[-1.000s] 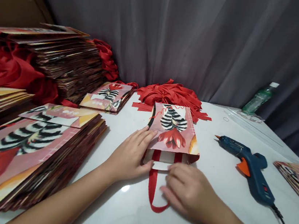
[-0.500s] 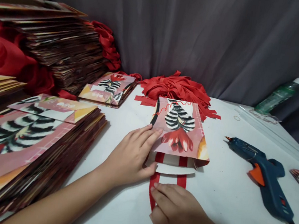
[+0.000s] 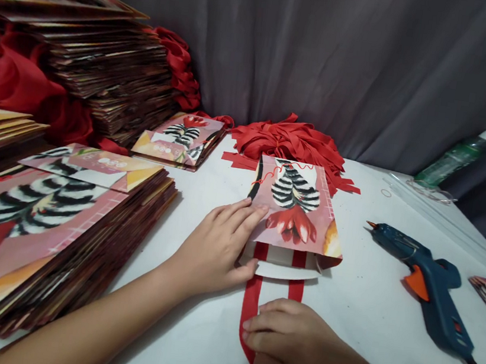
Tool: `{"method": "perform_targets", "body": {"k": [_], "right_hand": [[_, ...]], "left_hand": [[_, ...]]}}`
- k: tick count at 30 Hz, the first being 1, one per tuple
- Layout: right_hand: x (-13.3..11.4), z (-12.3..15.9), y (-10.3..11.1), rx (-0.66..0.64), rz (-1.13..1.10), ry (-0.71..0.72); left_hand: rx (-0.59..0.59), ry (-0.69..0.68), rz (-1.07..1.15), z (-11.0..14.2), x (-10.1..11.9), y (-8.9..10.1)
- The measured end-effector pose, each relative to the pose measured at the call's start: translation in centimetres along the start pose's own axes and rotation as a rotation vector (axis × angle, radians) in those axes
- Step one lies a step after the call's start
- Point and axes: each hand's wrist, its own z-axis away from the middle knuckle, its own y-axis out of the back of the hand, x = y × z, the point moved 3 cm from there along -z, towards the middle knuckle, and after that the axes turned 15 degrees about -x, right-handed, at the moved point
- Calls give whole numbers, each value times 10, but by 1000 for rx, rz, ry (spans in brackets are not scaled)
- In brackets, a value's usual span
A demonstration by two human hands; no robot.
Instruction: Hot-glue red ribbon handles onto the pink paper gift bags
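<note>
A small flat paper bag [image 3: 293,206] lies in front of me, printed with black-and-white stripes and a red flower, its mouth gaping towards me. My left hand [image 3: 221,245] grips its left edge, fingers over the printed front and thumb at the mouth. Out of the mouth runs a red ribbon [image 3: 251,302] that forms a loop handle on the table. My right hand [image 3: 288,349] rests on this loop with its fingers bent together on the ribbon; the palm side is hidden. Thin red string lies over the bag's far end.
Stacks of printed bags [image 3: 76,255] fill the left side, with red fabric [image 3: 27,82] among them. Behind the bag lies a heap of cut red ribbons [image 3: 293,141]. A blue glue gun [image 3: 426,284] lies at right, its cord trailing off; a green bottle [image 3: 456,159] leans farther back.
My right hand has slid slightly towards me along the ribbon loop, and more of the ribbon shows. The left hand stays on the bag. The view has shifted slightly.
</note>
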Motion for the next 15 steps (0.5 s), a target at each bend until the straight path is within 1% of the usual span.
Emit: {"method": "perform_targets", "body": {"k": [4, 7, 10, 13, 15], "right_hand": [[0, -2, 6, -12, -45, 101], [2, -3, 9, -39, -69, 119], [1, -3, 12, -41, -41, 125], [-3, -2, 19, 16, 26, 107], [-4, 2, 24, 80, 67, 34]], "left_hand": [[9, -1, -16, 1, 0, 0], [17, -4, -20, 1, 0, 0], [1, 4, -2, 1, -1, -1], [7, 3, 11, 1, -1, -1], [10, 3, 14, 0, -1, 0]]}}
